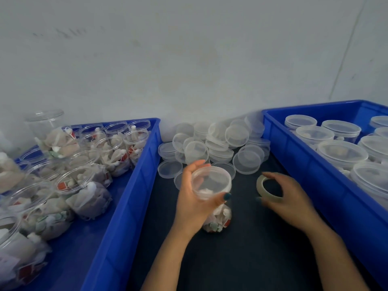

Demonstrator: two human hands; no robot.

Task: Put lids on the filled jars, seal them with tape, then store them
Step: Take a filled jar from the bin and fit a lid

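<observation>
Blue-walled, the left crate [130, 185] holds open filled jars [84, 196]. Beside it on the dark table [241, 248], the left hand [195, 198] grips an upright lidded jar [212, 181], with loose clear lids [218, 139] heaped just behind. The right hand [294, 200] curls round a tape roll [270, 198], near the right crate [304, 164] of capped jars [342, 154].
</observation>
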